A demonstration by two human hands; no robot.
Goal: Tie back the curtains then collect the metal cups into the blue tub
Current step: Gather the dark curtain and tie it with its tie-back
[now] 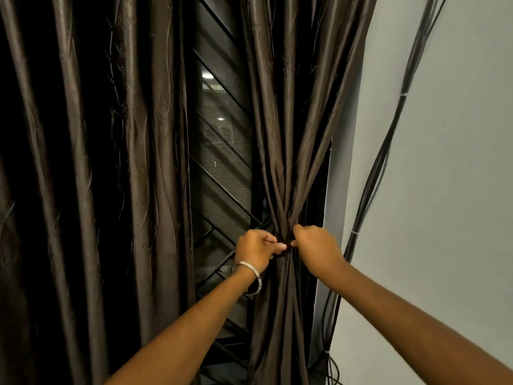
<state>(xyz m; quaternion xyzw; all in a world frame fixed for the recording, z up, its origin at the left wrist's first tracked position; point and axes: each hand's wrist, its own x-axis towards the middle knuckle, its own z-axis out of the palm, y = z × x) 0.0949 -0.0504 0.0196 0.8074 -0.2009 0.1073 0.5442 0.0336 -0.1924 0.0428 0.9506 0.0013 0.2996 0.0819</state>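
Observation:
Two dark brown satin curtains hang in front of a window. The right curtain [288, 129] is gathered into a tight bunch at its waist. My left hand [256, 247] pinches the bunch from the left, and a silver bangle sits on that wrist. My right hand [316, 250] grips the same spot from the right. Whatever band circles the fabric is hidden between my fingers. The left curtain [97, 176] hangs loose and spread out. No metal cups or blue tub are in view.
Between the curtains a window [219, 151] shows a dark mesh screen and black diagonal grille bars. A pale wall [444, 190] stands to the right, with a bundle of black cables [380, 162] running down it, held by white ties.

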